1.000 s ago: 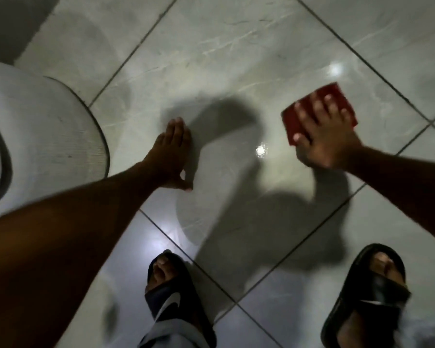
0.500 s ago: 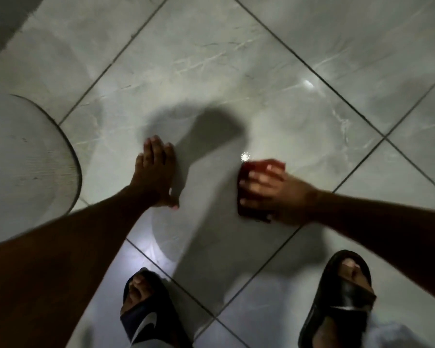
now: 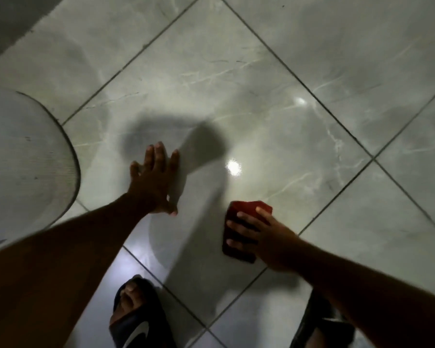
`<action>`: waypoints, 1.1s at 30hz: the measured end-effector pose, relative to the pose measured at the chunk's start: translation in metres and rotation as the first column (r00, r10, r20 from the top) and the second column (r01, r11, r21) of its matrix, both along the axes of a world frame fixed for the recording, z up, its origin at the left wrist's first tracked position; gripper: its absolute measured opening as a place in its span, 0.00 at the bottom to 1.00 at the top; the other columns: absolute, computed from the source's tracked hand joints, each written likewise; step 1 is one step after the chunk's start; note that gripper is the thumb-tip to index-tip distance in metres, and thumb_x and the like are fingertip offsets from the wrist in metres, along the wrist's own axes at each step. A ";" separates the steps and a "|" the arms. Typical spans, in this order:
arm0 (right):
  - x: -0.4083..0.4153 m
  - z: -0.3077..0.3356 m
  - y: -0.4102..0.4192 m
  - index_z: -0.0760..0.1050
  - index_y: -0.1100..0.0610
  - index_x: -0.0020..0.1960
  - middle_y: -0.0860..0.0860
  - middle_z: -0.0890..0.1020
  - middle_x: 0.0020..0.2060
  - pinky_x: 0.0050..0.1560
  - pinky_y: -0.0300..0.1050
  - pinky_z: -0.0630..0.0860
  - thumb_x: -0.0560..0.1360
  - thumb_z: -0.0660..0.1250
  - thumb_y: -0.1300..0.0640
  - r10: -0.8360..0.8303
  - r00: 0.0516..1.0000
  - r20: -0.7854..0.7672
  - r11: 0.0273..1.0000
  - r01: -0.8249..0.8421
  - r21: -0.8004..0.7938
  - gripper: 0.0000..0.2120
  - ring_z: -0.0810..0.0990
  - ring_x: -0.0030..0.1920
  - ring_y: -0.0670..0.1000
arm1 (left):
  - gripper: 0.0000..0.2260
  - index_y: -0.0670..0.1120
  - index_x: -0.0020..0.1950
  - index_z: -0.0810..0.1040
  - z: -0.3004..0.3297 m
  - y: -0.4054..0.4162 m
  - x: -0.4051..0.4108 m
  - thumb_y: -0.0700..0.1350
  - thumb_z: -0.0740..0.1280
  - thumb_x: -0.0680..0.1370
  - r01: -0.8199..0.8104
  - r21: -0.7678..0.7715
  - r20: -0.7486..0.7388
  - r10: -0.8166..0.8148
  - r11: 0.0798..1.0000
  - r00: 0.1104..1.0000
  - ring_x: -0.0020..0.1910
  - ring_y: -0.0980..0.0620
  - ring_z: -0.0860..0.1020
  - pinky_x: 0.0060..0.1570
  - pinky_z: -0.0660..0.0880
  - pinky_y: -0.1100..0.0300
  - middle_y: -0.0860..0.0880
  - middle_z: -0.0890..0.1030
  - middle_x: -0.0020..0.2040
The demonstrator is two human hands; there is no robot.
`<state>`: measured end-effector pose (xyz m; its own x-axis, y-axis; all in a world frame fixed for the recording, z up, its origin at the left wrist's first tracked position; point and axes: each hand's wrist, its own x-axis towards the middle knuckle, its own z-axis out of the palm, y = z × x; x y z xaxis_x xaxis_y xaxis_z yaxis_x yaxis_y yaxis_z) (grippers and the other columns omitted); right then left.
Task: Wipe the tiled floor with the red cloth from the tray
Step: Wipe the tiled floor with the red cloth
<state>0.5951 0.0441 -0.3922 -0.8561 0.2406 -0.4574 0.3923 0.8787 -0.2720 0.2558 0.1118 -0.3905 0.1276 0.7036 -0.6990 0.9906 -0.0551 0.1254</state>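
Observation:
A folded red cloth (image 3: 239, 212) lies flat on the grey marbled tiled floor (image 3: 236, 79), right of centre and low in the view. My right hand (image 3: 264, 237) presses down on it with the fingers spread over its top, covering most of the cloth. My left hand (image 3: 153, 182) rests flat on the same tile to the left, palm down with fingers apart, holding nothing. A gap of bare tile separates the two hands.
A round grey mesh-textured tray (image 3: 35, 159) sits at the left edge, close to my left forearm. My feet in dark slides (image 3: 133, 320) stand at the bottom, the right slide (image 3: 319, 322) partly under my arm. A darker wall or step (image 3: 10, 16) fills the top-left corner.
My right hand has dragged the red cloth from the far right toward me and to the left, down to the lower middle of the tile. My left hand stays planted.

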 end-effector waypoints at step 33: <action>-0.102 -0.011 0.072 0.53 0.45 0.78 0.54 0.52 0.80 0.72 0.69 0.51 0.71 0.66 0.56 -0.693 0.721 -0.030 0.721 0.693 0.010 0.40 0.48 0.78 0.64 | 0.67 0.54 0.75 0.30 0.004 -0.008 0.002 0.64 0.78 0.56 -0.002 0.027 -0.024 0.003 1.000 1.000 0.75 0.36 0.31 0.66 0.45 0.23 0.40 0.30 0.76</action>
